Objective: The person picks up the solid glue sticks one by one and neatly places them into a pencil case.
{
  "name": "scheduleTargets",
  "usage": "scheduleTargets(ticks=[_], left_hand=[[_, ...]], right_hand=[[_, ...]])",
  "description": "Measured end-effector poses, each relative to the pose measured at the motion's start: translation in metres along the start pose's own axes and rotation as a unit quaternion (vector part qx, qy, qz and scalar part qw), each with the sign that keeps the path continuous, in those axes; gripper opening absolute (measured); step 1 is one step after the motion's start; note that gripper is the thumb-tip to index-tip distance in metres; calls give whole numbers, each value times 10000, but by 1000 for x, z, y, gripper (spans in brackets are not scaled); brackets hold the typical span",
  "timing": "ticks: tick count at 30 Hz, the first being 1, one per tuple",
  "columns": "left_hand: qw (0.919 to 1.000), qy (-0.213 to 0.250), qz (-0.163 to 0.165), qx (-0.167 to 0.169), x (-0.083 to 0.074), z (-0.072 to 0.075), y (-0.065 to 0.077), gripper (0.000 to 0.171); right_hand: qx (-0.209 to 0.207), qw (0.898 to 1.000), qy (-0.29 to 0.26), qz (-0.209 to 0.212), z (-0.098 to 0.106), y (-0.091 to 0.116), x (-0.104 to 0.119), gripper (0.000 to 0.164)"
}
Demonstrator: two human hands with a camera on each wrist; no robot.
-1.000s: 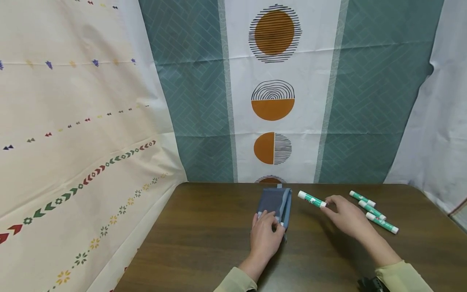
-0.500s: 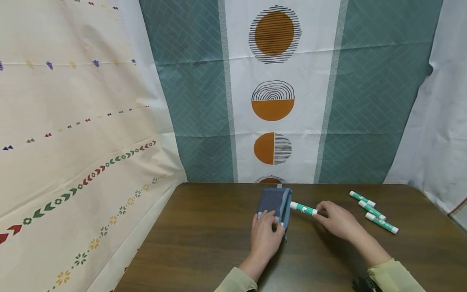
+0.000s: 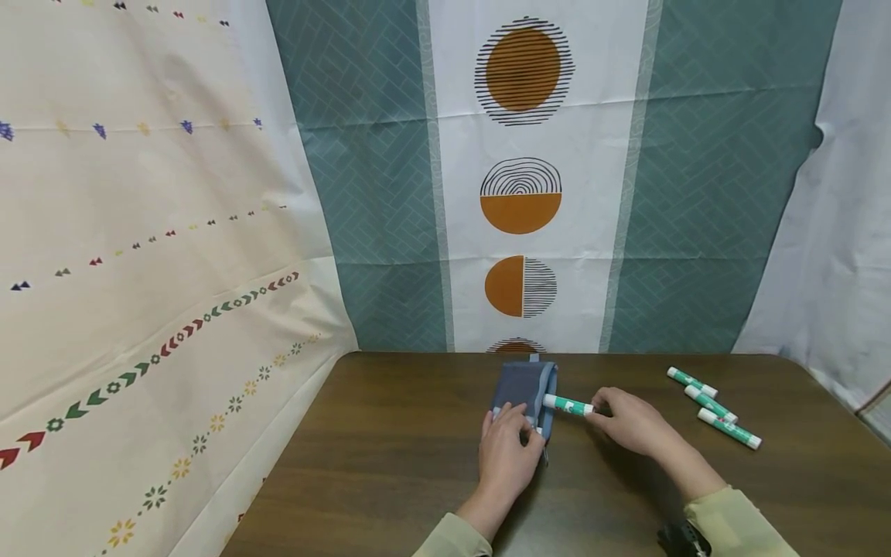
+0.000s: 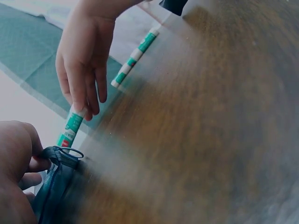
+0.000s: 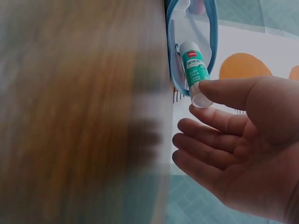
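Observation:
A dark blue zip pouch (image 3: 518,383) lies on the table, its light-blue-edged mouth facing right. My left hand (image 3: 510,456) grips its near part, fingers over the top; in the left wrist view, the left hand (image 4: 16,163) pinches the edge near the zipper. Between thumb and index finger, my right hand (image 3: 629,422) pinches the white end of a green and white glue stick (image 3: 571,405). In the right wrist view, the far end of the glue stick (image 5: 194,63) is within the pouch's open mouth (image 5: 213,42), and the right hand's other fingers extend loosely.
Several more glue sticks lie in a loose group to the right on the brown wooden table (image 3: 390,449): a far one (image 3: 691,381), a middle one (image 3: 711,404) and a near one (image 3: 729,428). Patterned cloth (image 3: 376,193) hangs behind the table and along its left side.
My right hand has moved left and slightly toward me, bringing the glue stick from apart from the pouch to its mouth. The left hand and pouch have stayed put.

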State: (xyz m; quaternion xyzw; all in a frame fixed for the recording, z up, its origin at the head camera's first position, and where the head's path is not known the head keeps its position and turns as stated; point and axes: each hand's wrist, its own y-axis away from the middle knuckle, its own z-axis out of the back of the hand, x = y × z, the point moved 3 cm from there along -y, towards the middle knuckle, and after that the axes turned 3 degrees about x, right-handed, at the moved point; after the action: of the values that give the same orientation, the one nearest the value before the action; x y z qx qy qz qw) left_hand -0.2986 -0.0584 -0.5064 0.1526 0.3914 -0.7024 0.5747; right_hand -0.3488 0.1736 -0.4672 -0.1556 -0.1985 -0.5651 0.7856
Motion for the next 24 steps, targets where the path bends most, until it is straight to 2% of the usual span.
scheduleTargets(ticks=[8, 24], left_hand=[[10000, -4, 29, 17, 0, -1, 0, 25], [10000, -9, -2, 22, -3, 1, 0, 23]], right_hand=[[83, 9999, -114, -99, -5, -7, 7, 20], [238, 9991, -353, -43, -14, -20, 19, 19]])
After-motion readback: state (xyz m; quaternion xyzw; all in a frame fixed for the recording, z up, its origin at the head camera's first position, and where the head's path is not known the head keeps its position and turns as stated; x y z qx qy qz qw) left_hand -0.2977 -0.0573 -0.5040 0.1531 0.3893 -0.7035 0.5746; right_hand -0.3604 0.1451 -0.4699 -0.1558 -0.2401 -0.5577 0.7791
